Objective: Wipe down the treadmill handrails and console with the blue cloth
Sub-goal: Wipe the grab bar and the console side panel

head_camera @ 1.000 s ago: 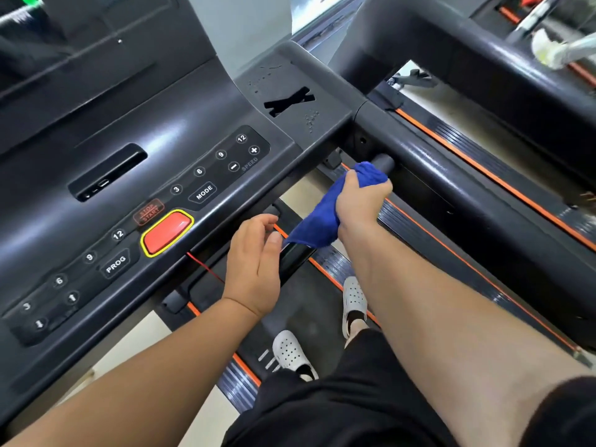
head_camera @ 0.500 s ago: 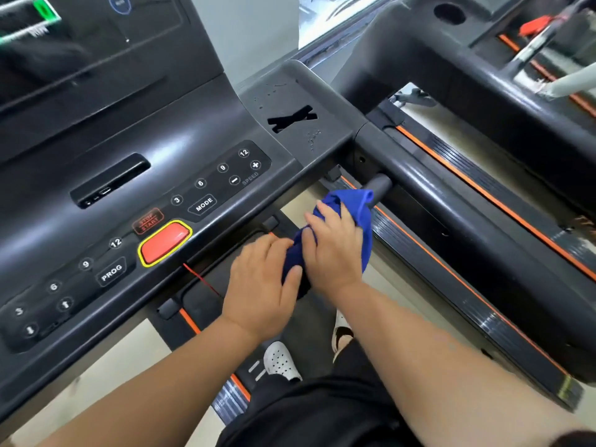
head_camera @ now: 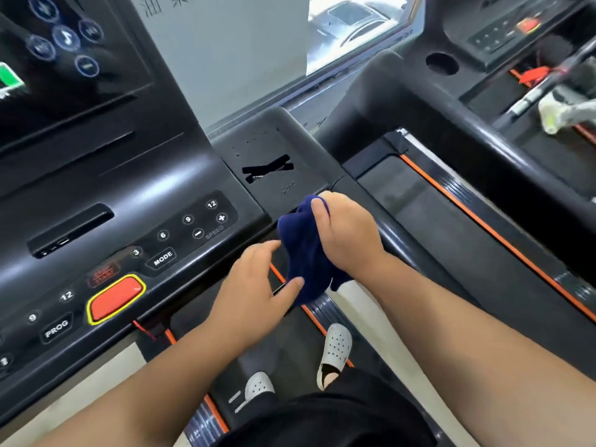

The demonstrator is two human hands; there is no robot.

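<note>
My right grip [head_camera: 348, 235] bunches the blue cloth [head_camera: 303, 256] by the console [head_camera: 129, 195] corner; left grip [head_camera: 254, 285], fingers loose, touches its hanging tail. Soft, limp, light: I'd gather that slack first.

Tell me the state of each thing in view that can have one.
blue cloth: bunched, hanging from the right hand.
right hand: grips the cloth's upper part.
left hand: fingers straight, thumb touching the cloth.
console screen: lit, icons showing.
red button: untouched.
</note>
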